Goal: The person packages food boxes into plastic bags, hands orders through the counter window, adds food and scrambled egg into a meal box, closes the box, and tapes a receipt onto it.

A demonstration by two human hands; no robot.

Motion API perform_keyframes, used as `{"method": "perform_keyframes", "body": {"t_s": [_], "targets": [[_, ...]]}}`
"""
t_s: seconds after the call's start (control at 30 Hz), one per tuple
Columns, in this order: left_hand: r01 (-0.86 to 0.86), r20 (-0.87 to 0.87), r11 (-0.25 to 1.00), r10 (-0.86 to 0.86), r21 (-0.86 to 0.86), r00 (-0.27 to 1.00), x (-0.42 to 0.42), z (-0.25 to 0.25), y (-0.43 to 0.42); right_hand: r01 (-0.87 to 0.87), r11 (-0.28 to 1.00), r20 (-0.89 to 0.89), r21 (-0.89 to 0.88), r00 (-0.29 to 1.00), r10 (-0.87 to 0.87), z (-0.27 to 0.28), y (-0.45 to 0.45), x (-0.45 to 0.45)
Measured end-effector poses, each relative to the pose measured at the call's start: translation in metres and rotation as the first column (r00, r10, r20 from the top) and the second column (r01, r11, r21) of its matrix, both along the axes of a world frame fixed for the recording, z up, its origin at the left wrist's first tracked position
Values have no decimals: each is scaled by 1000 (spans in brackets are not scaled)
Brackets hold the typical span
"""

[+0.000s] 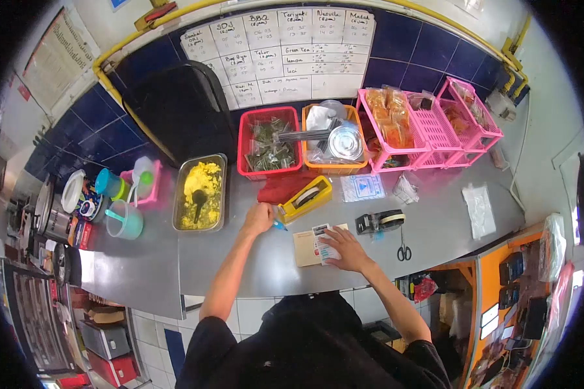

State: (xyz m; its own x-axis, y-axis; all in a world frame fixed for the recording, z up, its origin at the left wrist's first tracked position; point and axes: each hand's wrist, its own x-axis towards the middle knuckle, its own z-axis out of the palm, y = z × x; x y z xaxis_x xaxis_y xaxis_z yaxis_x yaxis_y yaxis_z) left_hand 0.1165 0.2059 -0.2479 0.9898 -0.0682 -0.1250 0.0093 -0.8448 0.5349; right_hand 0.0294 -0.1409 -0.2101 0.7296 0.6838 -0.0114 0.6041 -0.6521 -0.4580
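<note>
My left hand (259, 219) is closed around a small blue thing (279, 225), whose tip sticks out toward the right; its kind cannot be made out. Right beside that hand lies a yellow tape dispenser (305, 198) with a roll in it. My right hand (348, 250) rests with fingers stretched out over a printed white slip (320, 241). Beneath the slip is a light brown paper piece (304, 250), flat on the steel table (253, 266). To the right of this hand sit a black tape dispenser (379, 222) and a pair of scissors (403, 251).
A steel tray of yellow food (221, 194) stands on the left, with a plastic jug (124, 223) farther left. A red basket (261, 172), an orange basket (337, 170) and pink racks (428, 129) line the back. A clear plastic packet (478, 211) lies at right.
</note>
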Motion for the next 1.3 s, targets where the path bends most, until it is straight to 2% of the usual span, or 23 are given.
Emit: {"method": "perform_keyframes", "body": {"t_s": [0.03,0.07,0.13,0.17,0.2,0.3,0.33,0.43,0.5,0.53,0.6,0.63,0.7,0.77,0.83,0.9,0.97,1.03,1.13,1.2,1.23,1.27,1.3], "targets": [[-5,109,980,-17,199,994,-3,-5,2,0,1000,-8,-10,1000,0,-1,1,-4],[0,106,982,-21,189,994,-9,-10,5,-3,1000,0,-5,1000,3,-1,1,-5],[-18,9,1000,18,-21,1000,-26,16,4,29,1000,14,0,999,-29,1,1,0],[-1,-8,1000,1,-23,1000,-41,23,-3,24,1000,11,12,1000,-25,3,1,-2],[34,-65,980,-48,-197,997,-51,31,-16,12,1000,16,25,1000,-13,4,2,-1],[155,-81,766,-260,-624,962,-72,18,-62,18,1000,-3,21,1000,-18,6,4,-1],[154,-84,763,-263,-627,961,-76,25,-79,19,1000,-4,22,1000,-19,7,4,0],[174,-137,809,-299,-562,944,-81,45,-116,45,998,-41,45,998,-43,7,5,0],[151,-101,900,-209,-410,973,-81,41,-128,60,997,-38,44,998,-59,5,4,-1],[168,-100,896,-227,-411,969,-80,37,-131,57,997,-35,44,998,-55,4,4,-1],[138,-70,963,-158,-232,985,-80,30,-136,66,997,-35,49,997,-65,2,3,-1],[162,-68,958,-182,-236,981,-80,27,-137,60,997,-34,54,998,-58,0,3,-2],[182,35,982,-180,-52,983,-79,22,-141,72,994,-8,79,997,-72,-8,5,-3],[149,15,989,-149,-1,989,-74,21,-147,48,988,25,145,998,-52,-14,-1,-4],[149,43,989,-149,-5,988,-73,18,-151,39,990,24,137,999,-42,-17,-3,-4],[159,-91,984,-151,84,984,-74,40,-150,84,993,20,88,996,-87,-20,-5,-6],[141,-116,982,-127,126,985,-82,60,-141,61,984,21,168,998,-66,-22,-4,-6],[117,-57,977,-109,176,992,-90,48,-121,78,985,23,151,996,-83,-24,-3,-6],[19,-136,994,-5,105,991,-106,25,-80,93,985,-6,142,996,-93,-21,-5,-10],[-55,-218,998,45,-42,975,-128,9,-55,91,974,5,208,996,-94,-16,-8,-15],[-112,-255,985,75,-133,964,-141,3,-44,120,939,30,323,990,-137,-6,-14,-23],[-82,-220,996,70,-46,973,-158,-14,-31,124,937,38,328,989,-144,9,-31,-27],[-60,-185,997,66,41,980,-173,-30,-20,210,870,-12,447,973,-228,25,-52,-32]]}}
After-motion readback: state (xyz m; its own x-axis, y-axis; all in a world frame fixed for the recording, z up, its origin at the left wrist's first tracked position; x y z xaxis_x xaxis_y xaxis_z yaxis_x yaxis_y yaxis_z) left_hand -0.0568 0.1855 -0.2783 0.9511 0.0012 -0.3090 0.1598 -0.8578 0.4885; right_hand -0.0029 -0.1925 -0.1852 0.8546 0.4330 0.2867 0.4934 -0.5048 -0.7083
